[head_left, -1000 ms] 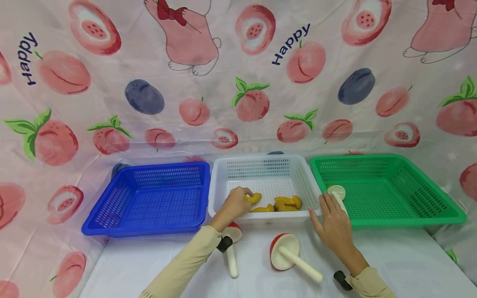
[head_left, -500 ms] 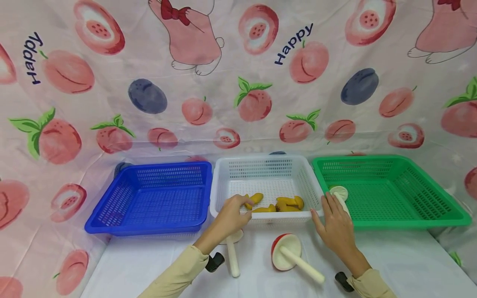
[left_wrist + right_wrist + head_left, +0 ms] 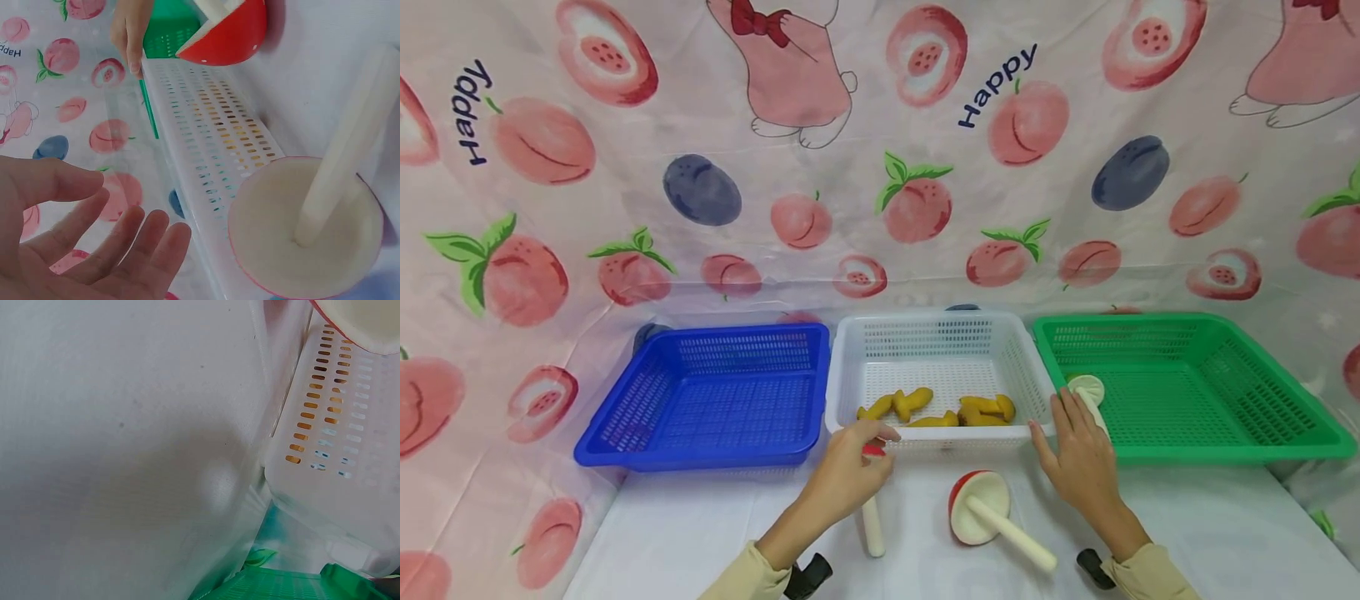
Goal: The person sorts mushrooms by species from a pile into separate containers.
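Note:
My left hand (image 3: 850, 471) holds nothing. Its fingers are loosely bent and apart, just in front of the white basket (image 3: 955, 433) and over a red-capped toy mushroom (image 3: 872, 525), whose cap it partly covers. In the left wrist view the same mushroom (image 3: 306, 231) shows its pale underside and stem. Several yellow mushroom-shaped pieces (image 3: 912, 402) lie along the near side inside the white basket. My right hand (image 3: 1082, 454) rests with straight fingers at the adjoining rims of the white and green baskets; a whitish mushroom (image 3: 1086, 388) lies inside the green one, beside its fingertips.
The blue basket (image 3: 700, 458) stands on the left, the green basket (image 3: 1225, 452) on the right. A second red-capped mushroom (image 3: 1000, 521) lies on the white tablecloth (image 3: 955, 575) between my hands. Behind the baskets hangs a peach-printed cloth (image 3: 850, 208).
My left hand has let go of a yellow mushroom inside the white basket and drawn back toward me over the front rim. The right hand stays where it was.

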Motion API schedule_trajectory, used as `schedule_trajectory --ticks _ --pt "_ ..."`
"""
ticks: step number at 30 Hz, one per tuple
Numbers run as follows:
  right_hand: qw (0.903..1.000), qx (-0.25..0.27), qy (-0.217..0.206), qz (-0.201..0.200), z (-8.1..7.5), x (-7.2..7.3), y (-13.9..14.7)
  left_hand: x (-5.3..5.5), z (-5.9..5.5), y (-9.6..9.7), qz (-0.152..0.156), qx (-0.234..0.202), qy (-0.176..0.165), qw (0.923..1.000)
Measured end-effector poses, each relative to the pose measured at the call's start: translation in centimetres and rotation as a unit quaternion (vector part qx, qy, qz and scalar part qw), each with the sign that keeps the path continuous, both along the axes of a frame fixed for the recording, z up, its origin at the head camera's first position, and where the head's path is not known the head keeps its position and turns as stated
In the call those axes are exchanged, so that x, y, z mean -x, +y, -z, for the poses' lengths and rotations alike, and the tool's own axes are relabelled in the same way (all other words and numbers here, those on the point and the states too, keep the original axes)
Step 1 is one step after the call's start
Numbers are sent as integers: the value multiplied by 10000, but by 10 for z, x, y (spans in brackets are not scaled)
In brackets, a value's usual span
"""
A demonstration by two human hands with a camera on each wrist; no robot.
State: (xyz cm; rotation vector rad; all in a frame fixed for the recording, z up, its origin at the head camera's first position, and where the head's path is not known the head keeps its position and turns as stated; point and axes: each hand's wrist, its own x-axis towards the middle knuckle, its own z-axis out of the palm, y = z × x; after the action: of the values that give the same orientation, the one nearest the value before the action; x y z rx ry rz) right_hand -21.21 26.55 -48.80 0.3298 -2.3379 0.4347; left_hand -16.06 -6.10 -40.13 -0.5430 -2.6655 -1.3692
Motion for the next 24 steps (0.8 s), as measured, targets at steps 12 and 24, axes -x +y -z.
schedule_trajectory --ticks 12,24 --pt "9999 -29 152 -10 3 2 0 -25 26 -21 -94 93 -59 9999" --pt "9998 -37 171 -37 3 2 1 -41 63 -24 -894 261 -341 9951"
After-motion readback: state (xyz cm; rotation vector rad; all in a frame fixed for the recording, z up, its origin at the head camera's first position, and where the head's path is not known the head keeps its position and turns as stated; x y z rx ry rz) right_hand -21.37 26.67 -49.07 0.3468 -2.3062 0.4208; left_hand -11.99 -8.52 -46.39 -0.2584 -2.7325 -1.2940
